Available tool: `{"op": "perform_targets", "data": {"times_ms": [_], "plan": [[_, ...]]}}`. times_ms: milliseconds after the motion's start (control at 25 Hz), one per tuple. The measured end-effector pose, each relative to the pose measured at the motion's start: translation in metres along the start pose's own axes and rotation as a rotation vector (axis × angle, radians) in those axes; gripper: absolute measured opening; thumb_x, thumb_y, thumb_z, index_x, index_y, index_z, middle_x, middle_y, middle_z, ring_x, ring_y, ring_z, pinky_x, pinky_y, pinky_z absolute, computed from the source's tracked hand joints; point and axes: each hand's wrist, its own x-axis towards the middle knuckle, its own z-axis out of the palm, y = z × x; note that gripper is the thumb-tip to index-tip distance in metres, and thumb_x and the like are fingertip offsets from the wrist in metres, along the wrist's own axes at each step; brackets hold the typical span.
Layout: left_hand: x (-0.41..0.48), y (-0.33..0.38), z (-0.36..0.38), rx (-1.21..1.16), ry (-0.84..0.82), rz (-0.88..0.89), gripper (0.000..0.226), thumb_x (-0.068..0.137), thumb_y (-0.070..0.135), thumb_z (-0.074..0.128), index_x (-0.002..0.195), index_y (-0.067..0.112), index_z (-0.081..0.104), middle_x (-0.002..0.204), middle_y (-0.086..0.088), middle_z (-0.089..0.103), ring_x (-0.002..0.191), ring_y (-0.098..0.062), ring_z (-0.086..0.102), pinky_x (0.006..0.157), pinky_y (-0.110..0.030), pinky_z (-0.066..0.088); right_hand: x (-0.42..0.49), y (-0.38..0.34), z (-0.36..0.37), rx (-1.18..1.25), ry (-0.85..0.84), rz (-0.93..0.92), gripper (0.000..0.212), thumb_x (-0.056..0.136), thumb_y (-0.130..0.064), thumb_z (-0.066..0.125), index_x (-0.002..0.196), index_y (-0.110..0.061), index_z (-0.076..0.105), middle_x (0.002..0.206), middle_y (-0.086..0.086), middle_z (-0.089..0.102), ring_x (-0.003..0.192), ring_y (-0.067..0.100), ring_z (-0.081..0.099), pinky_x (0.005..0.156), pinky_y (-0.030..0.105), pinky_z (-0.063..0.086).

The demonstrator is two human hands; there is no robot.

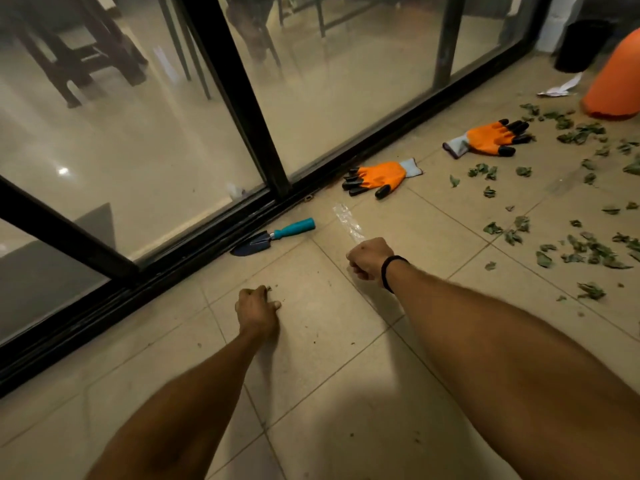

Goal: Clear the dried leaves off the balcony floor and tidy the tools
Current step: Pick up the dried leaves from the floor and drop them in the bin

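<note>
Beige balcony floor below, both arms stretched low. Nearest, left hand curled, fingertips pinching leaf crumbs, likely gathering. Further, right hand closed in fist, nothing seen inside. Beyond: trowel by door track, orange gloves dropped apart, dried leaves scattered right, not yet collected.

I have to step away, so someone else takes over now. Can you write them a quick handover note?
Left hand: curled on the tile, leaf crumbs at its fingertips; grip unclear.
Right hand: a fist at the end of a clear plastic strip; hold unclear.
Things: trowel beside the door track; near glove and far glove flat on the floor.
Done: tiles around the hands show only crumbs.
Left: dried leaves scattered to the right; trowel and gloves not gathered.
</note>
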Motion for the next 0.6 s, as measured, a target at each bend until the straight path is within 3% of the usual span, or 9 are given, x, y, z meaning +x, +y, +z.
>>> {"op": "perform_targets", "data": {"times_ms": [160,320,600], "plan": [[-0.002,0.019,0.012,-0.135,0.104,0.082,0.035,0.102,0.019,0.056,0.134,0.004,0.057,0.130,-0.013,0.049,0.104,-0.013,0.045,0.093,-0.018,0.035,0.012,0.024,-0.023,-0.018,0.095,0.012,0.010,0.085,-0.007,0.065,0.087,0.000,0.073,0.082,0.015,0.074,0.066,0.023,0.067,0.069,0.041,0.061],[0.000,0.027,0.027,-0.124,0.206,0.157,0.029,0.103,0.019,0.054,0.123,0.002,0.066,0.126,-0.014,0.054,0.115,-0.028,0.049,0.091,-0.024,0.034,0.016,0.034,-0.050,-0.052,0.168,-0.001,0.012,0.088,-0.010,0.064,0.087,-0.002,0.073,0.084,0.014,0.073,0.073,0.023,0.067,0.073,0.039,0.062],[0.010,0.034,0.034,-0.042,0.308,0.183,0.020,0.099,0.007,0.055,0.107,0.000,0.071,0.103,-0.018,0.060,0.092,-0.028,0.055,0.075,-0.029,0.041,0.015,0.049,-0.064,-0.089,0.234,-0.032,0.012,0.091,-0.015,0.065,0.085,-0.009,0.074,0.086,0.010,0.073,0.080,0.023,0.070,0.074,0.034,0.061]]}}
